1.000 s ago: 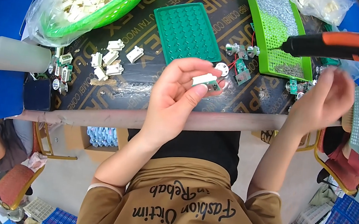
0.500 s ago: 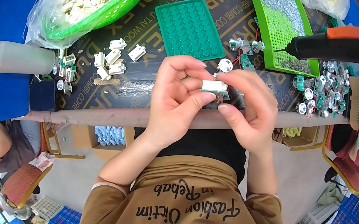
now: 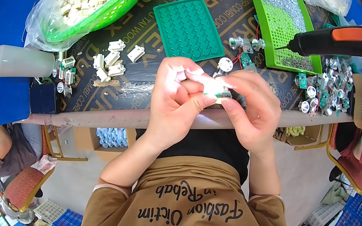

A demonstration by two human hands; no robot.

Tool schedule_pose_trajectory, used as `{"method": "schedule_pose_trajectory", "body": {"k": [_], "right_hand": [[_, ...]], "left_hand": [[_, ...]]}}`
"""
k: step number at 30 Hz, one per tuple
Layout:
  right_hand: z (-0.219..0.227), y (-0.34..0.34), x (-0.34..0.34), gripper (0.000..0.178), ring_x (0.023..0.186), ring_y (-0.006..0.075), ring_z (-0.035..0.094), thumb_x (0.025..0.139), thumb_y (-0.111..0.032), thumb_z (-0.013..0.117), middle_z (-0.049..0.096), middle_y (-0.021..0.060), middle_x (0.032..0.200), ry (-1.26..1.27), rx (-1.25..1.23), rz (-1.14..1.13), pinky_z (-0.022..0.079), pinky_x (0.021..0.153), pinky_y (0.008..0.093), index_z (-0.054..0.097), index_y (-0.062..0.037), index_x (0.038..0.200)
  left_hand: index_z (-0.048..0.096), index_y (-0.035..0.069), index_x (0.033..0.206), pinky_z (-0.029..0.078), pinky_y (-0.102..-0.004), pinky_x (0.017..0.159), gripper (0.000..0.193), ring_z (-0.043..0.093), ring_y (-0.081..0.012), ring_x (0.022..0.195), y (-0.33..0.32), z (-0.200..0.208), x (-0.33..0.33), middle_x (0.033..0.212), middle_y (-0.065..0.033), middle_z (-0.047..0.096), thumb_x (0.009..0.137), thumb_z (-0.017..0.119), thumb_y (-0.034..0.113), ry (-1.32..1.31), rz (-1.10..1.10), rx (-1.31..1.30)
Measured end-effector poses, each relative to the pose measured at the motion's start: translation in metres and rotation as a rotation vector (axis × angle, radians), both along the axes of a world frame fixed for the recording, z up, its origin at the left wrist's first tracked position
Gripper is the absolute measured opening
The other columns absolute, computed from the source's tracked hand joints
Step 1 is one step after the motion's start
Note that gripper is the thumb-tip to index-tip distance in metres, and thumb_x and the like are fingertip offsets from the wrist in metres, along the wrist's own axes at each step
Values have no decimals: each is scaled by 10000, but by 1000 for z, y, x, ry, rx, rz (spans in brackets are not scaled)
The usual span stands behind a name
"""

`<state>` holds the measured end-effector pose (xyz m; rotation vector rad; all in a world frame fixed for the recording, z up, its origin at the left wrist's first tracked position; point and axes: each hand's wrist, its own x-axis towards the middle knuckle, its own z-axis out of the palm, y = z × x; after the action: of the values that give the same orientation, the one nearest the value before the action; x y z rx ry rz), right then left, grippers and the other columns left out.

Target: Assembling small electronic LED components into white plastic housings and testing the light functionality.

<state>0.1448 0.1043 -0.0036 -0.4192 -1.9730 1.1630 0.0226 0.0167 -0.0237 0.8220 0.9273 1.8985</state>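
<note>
Above the table's near edge I pinch a small circuit-board assembly (image 3: 213,89), a white plastic piece on a green board. My left hand (image 3: 173,100) grips its left side between thumb and fingers. On the other side, my right hand (image 3: 253,111) is closed on its right end, hiding part of it. The white piece looks very bright, and light falls on my left fingers. Just beyond my fingertips is a round silver reflector (image 3: 225,64); whether it joins the assembly is hidden.
Beyond my hands lies a green dimpled tray (image 3: 188,27). Loose white housings (image 3: 115,70) and a green basket (image 3: 96,27) of more are at left, near a translucent bottle (image 3: 19,64). At right are a screw tray (image 3: 272,42), an electric screwdriver (image 3: 334,42) and piled reflector assemblies (image 3: 327,94).
The white piece has grown much brighter and light now shows on my left fingers. My right fingertips have shifted slightly closer around the assembly.
</note>
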Motion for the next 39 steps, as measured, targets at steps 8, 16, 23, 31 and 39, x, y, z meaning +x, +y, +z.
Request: {"method": "schedule_pose_trajectory", "body": {"k": [8, 16, 23, 31, 39], "right_hand": [[0, 2, 0, 253, 728, 175, 578, 673, 15, 644, 594, 112, 873, -10, 42, -2, 470, 621, 250, 621, 14, 924], [0, 1, 0, 258, 755, 180, 580, 682, 1, 643, 599, 106, 882, -12, 40, 1, 470, 645, 251, 626, 0, 939], [0, 1, 1, 261, 746, 173, 579, 683, 6, 639, 595, 102, 878, -4, 41, -3, 470, 637, 251, 625, 3, 943], [-1, -1, -1, 265, 717, 151, 562, 672, 36, 633, 588, 94, 850, 8, -37, -2, 456, 601, 248, 623, 10, 936], [-5, 0, 6, 496, 909, 241, 565, 695, -253, 663, 585, 139, 992, -19, -47, 46, 425, 809, 312, 521, 51, 1061]], "left_hand": [[325, 28, 1062, 476, -249, 733, 421, 571, -183, 884, 1, -1, 0, 969, -130, 494, 741, 524, -159, 0, -3, 0], [335, 14, 1045, 497, -272, 760, 406, 573, -196, 897, 2, -1, -1, 980, -125, 474, 738, 538, -155, 0, 3, 42], [338, 19, 1045, 490, -261, 740, 406, 572, -182, 880, 2, 2, 0, 967, -119, 482, 738, 541, -152, -15, 2, 16], [341, 27, 1043, 490, -258, 733, 406, 567, -159, 872, 1, 2, -2, 956, -104, 474, 738, 538, -154, -32, 0, -8], [447, -6, 990, 480, -261, 767, 248, 537, -147, 891, -9, 12, -3, 965, -86, 460, 777, 507, -119, 1, -43, -47]]}}
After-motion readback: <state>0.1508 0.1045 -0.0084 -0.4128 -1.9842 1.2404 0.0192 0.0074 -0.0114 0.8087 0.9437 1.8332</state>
